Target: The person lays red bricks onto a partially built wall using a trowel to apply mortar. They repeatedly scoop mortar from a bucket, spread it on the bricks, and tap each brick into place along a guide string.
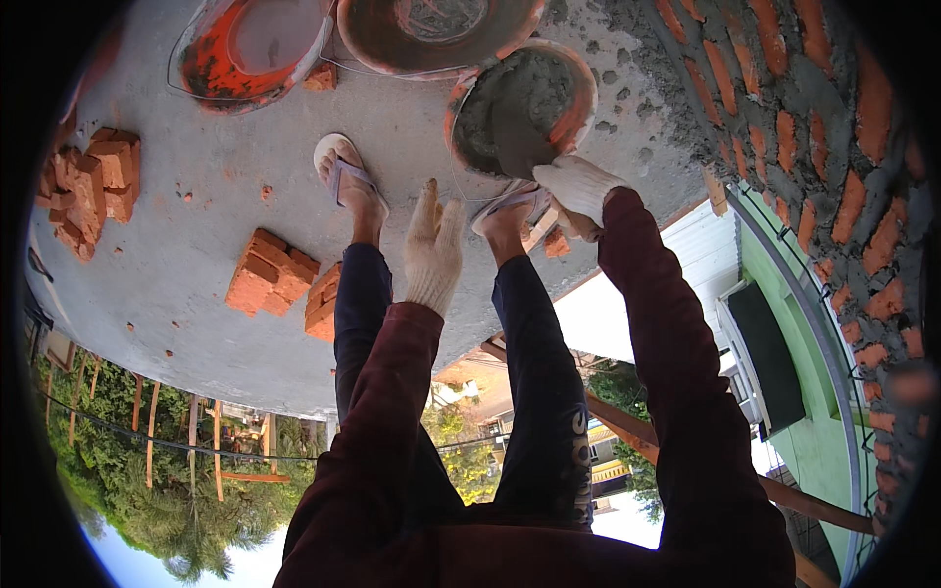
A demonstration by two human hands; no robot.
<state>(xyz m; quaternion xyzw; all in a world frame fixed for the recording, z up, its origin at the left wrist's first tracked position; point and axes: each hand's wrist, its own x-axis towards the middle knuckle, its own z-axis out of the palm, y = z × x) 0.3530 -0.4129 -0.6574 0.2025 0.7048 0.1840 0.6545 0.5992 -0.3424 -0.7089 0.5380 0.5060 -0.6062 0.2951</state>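
My right hand (582, 188), in a white knit glove, is closed around the handle of a trowel (521, 149). The trowel's grey blade dips into wet mortar (537, 90) in an orange bucket (580, 120), whose rim is smeared with cement. In a matching glove, my left hand (432, 257) holds nothing; its fingers point forward and stand apart. It hovers between my two sandalled feet, left of the bucket and touching nothing.
Two more mortar-stained basins stand at the back, a wide basin (363, 44) and an orange basin (218, 71). Stacked bricks (271, 274) and a brick pile (103, 186) lie left. A mortared brick wall (851, 209) rises at right. The concrete floor (235, 157) ends at an edge.
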